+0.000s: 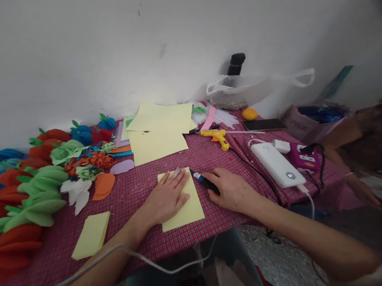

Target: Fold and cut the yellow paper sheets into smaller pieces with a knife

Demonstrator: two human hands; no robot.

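In the head view, your left hand (168, 195) lies flat, its fingers spread and gripping nothing, over a small pale-yellow rectangular paper-like sheet (191, 209) near the front edge of the table (127, 195) with its red checked cloth. That pressure probably keeps the sheet from sliding. Your right hand (230, 189) has its fingers curled around a slim dark cutter-like tool (209, 184) with a blue-and-white front part, held low and pointing at the sheet's far right corner, presumably for control along the edge; whether its tip touches, you cannot tell. Large pale-yellow sheets (154, 146) lie beyond, perhaps to leave working room. A neat stack of small yellow cards (90, 236) sits beside your left forearm, and a yellow glue gun (217, 137) rests farther back, seemingly within reach.
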